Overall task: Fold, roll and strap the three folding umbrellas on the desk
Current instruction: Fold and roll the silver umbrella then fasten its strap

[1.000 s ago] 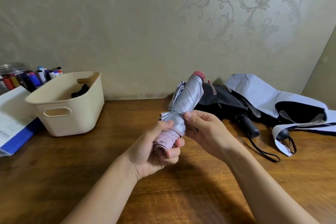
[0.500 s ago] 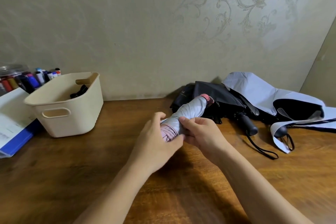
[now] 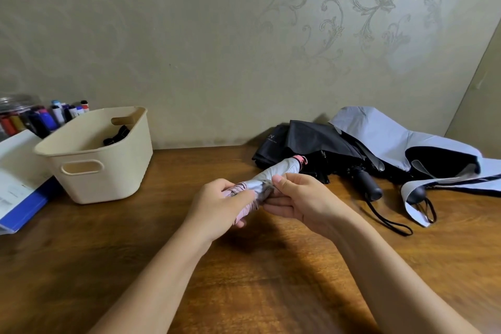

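1. Where the fingers [image 3: 245, 194] of the left hand [image 3: 217, 206] are curled, the pink end of the small umbrella [image 3: 282, 168] is gripped, with the thumb laid over its top.
2. The silver cloth at the middle of the same umbrella is pinched by the thumb and curled fingers of the right hand [image 3: 301, 198], just beside the left hand.
3. The small umbrella is held rolled and low at the middle of the counter [image 3: 244, 279], tilted away and to the right, with its pink cap pointed at the black umbrella [image 3: 311, 138]. Whether its strap is fastened cannot be told.
4. The black umbrella is seen lying loose and unrolled at the back of the counter by the wall [image 3: 189, 35]. Its dark handle [image 3: 367, 184] is turned toward the person, and a wrist cord [image 3: 387, 221] is trailed over the wood.
5. The pale blue umbrella [image 3: 379, 135] is spread untidily to the right of the black one, with a round black knob [image 3: 416, 194] at its near edge.
6. A cream basket [image 3: 108, 171] is set at the left of the counter, well apart from the hands, and something black is lying inside it.
7. Markers [image 3: 54, 116] are stood behind the basket, and papers [image 3: 16, 165] on a blue folder [image 3: 24, 209] are laid at the far left edge.
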